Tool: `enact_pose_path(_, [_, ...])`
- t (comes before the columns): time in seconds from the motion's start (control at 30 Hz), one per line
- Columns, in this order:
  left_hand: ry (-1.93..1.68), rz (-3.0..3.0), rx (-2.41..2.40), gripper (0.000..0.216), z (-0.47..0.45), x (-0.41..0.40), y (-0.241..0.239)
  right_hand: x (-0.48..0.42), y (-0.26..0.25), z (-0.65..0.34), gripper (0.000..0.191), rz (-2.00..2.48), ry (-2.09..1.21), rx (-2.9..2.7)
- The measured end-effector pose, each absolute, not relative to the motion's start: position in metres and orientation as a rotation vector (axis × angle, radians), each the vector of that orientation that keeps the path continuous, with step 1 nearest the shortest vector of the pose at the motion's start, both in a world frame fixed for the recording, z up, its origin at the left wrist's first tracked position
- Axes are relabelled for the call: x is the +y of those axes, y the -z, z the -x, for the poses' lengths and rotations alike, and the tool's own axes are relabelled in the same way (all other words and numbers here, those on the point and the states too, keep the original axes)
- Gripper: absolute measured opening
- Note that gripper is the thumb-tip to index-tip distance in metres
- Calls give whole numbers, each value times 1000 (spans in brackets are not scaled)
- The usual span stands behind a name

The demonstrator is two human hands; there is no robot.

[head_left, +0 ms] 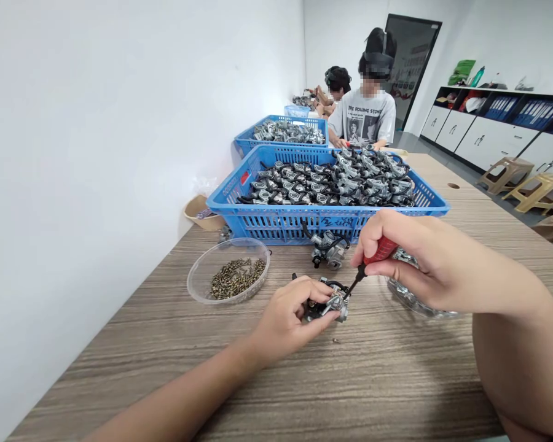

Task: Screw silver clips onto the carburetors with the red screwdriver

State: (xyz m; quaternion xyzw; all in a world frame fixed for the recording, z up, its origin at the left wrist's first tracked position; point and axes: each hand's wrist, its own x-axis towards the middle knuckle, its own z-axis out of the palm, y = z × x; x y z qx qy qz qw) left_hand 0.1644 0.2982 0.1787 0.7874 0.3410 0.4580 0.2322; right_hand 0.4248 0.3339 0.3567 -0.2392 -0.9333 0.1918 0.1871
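Note:
My left hand (288, 316) is closed around a small metal carburetor (343, 312) on the table, its fingers hiding part of the body. In my right hand (412, 258) is a screwdriver (381, 250) with a red handle, tilted so that its dark shaft runs down to the left. The tip meets the top of the carburetor beside my left fingertips; the screw head there is too small to make out. A single loose screw (336, 341) lies on the table just in front. Behind the held piece sits another carburetor (329, 248) with a black hose.
A clear round tub (194, 283) of brass-coloured screws stands at left. Partly behind my right hand is a clear container (415, 294) of metal parts. A blue crate (276, 221) full of carburetors spans the back, with a second crate (242, 142) beyond. Two people (373, 116) sit farther off.

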Motion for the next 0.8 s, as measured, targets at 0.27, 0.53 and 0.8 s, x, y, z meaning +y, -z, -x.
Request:
enact_pose_path(0.27, [-1264, -2214, 899, 16, -165, 299, -179, 324, -359, -415, 7, 708, -198, -2666])
enact_pose_path(0.53, [-1270, -2206, 929, 18, -164, 298, -176, 336, -350, -415, 9, 685, -345, -2612])
enact_pose_path(0.8, [-1334, -2221, 918, 17, -164, 300, -171, 308, -364, -427, 30, 530, -513, -2198])
